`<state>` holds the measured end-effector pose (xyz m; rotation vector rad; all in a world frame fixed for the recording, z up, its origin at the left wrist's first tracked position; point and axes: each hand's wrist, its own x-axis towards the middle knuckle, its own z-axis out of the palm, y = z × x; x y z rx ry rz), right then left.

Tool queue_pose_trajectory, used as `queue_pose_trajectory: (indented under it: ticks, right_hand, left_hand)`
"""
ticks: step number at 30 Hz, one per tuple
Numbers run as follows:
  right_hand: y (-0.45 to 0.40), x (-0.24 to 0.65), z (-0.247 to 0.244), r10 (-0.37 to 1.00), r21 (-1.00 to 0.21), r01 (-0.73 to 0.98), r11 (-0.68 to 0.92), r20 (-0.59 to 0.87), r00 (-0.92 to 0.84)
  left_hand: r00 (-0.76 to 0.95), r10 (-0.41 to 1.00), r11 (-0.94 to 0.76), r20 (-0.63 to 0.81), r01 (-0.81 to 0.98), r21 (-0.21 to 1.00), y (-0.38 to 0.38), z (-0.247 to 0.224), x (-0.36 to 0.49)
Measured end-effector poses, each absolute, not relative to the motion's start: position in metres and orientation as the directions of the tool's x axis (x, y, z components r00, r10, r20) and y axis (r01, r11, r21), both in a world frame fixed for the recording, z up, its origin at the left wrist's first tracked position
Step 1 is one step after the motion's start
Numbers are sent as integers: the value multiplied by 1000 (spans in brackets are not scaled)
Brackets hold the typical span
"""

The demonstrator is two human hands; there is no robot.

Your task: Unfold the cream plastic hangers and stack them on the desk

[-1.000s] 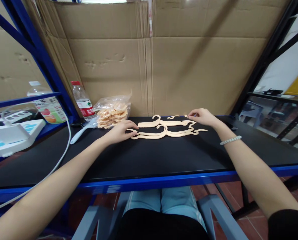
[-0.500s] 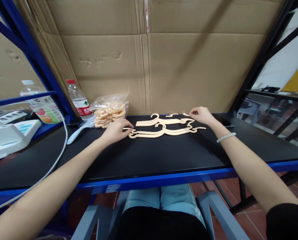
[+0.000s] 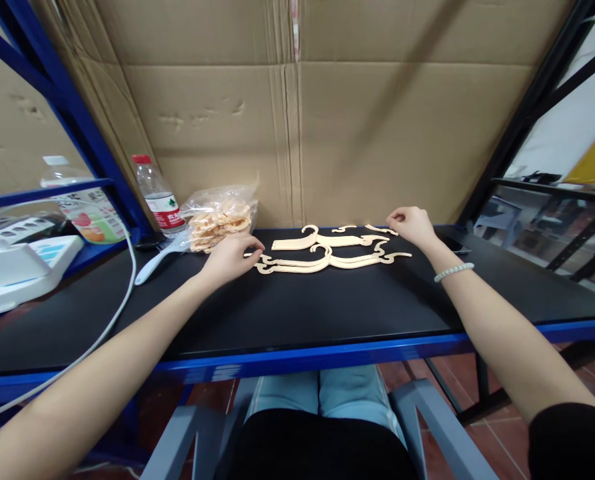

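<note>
Cream plastic clothes hangers in parts lie on the black tabletop: a front hanger [image 3: 302, 269] with curled ends, and behind it a straighter hanger part [image 3: 290, 245] beside another arm piece [image 3: 340, 241]. My left hand [image 3: 232, 259] is at the front hanger's left end, thumb and forefinger curved slightly apart around a small cream end piece; contact is unclear. Small curved strips [image 3: 381, 229] lie at the back right, just below the fingertips of my right hand [image 3: 413, 227]. Its fingers are curled together, and whatever is between them is hidden. Another little hook piece [image 3: 344, 229] lies near the cardboard.
A clear bag of cream pieces [image 3: 222, 223] stands left of the hangers, beside a light-blue brush [image 3: 154, 263] and a red-capped bottle [image 3: 160, 200]. A white cable [image 3: 117, 313] crosses the left side. The cardboard wall [image 3: 377, 147] closes the back; a phone [image 3: 454, 245] lies at right.
My right hand has shifted slightly right and away from the strips, which now show more fully. My left hand has drawn back a little to the left. The hangers stay put.
</note>
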<state>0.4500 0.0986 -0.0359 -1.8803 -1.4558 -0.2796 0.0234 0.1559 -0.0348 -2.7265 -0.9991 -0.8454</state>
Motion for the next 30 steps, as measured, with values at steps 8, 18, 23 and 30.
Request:
queue_pose_trajectory:
  ticks: [8,18,23,30]
  right_hand:
    - [101,460,-39,687,-454,875,-167,583,434]
    - [128,494,-70,839,-290,939,-186,450,305]
    - [133,494,-74,876,-236,959,-158,414,247]
    - [131,492,-76,909,-208,966,-153,354,220]
  left_hand:
    - [628,571,-771,529,632,82,155,-38,25]
    - [685,536,-813,493,576,84,151,-45,32]
    - [688,544,-810,481,579,88,149,-46,34]
    - [699,540,-812,468,579,74,148,-45,34]
